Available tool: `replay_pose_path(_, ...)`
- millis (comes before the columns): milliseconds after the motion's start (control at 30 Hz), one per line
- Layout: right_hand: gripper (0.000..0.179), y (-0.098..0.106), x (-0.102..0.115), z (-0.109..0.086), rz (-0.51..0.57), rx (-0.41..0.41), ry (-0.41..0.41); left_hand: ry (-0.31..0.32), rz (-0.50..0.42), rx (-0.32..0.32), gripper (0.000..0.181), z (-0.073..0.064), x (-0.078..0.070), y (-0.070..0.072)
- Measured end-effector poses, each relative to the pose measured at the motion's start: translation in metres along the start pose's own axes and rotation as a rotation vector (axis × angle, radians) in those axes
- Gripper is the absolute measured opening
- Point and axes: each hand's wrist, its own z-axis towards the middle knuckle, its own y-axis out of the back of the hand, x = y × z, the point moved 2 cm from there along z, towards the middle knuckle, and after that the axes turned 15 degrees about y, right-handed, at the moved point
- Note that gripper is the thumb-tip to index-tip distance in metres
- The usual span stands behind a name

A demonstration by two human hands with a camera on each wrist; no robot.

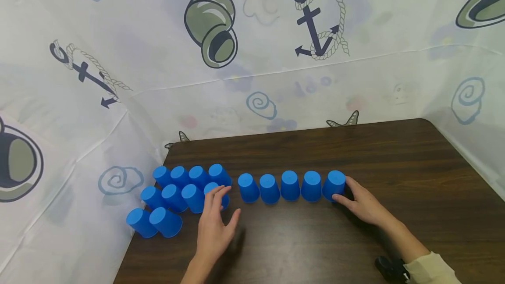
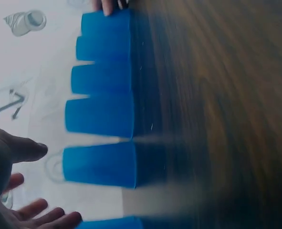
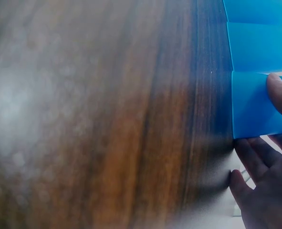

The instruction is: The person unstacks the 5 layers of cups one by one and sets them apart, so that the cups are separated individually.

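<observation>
Several upside-down blue cups form a straight row in the head view. At its right end my right hand holds the last blue cup, thumb on the near side and fingers at the right. The right wrist view shows thumb and fingers on either side of that cup, which stands on the table. My left hand hovers with spread fingers at the row's left, partly covering another blue cup. In the left wrist view the left hand has nothing between thumb and fingers, and a row cup stands apart from it.
More upside-down blue cups stand in staggered rows on the left of the dark wooden table. A patterned white cloth hangs behind and beside the table. A dark object lies by the right sleeve.
</observation>
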Motion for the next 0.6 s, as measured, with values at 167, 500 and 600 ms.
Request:
replay_pose_path(167, 0.071, 0.000, 0.000, 0.000, 0.000, 0.006, -0.007, 0.010, 0.021, 0.087, 0.072, 0.010, -0.006, -0.023)
replay_pose_path(500, 0.071, 0.000, 0.000, 0.000, 0.000, -0.005, 0.003, 0.046, -0.016, 0.104, 0.068, 0.029, -0.005, -0.047)
replay_pose_path(600, 0.072, -0.002, 0.000, 0.000, 0.002, -0.011, 0.005, 0.058, -0.028, 0.112, 0.064, 0.032, -0.005, -0.050)
